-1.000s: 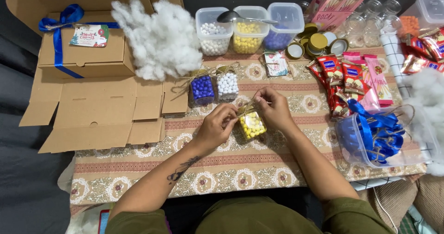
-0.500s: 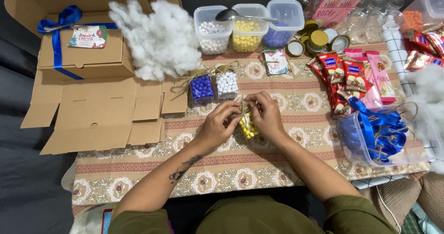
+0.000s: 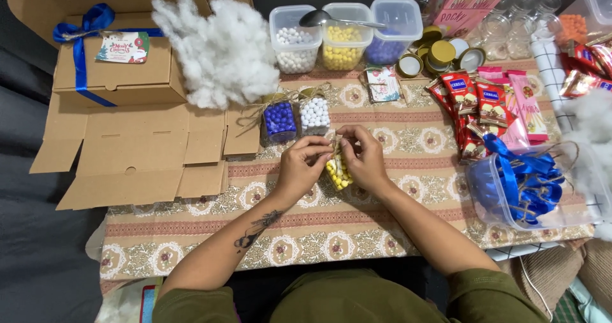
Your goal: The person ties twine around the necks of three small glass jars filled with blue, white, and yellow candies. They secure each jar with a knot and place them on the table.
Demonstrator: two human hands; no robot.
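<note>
Small jar of yellow beads [image 3: 338, 172] pinched between left hand [image 3: 301, 168] and right hand [image 3: 365, 160], both grasping its neck, long axis running toward the wrists.

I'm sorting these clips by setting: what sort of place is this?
Probably a home craft table set up for packing gifts: a patterned tablecloth, a ribboned cardboard box, tubs of candy beads, and both hands on a small jar of yellow beads.
</note>
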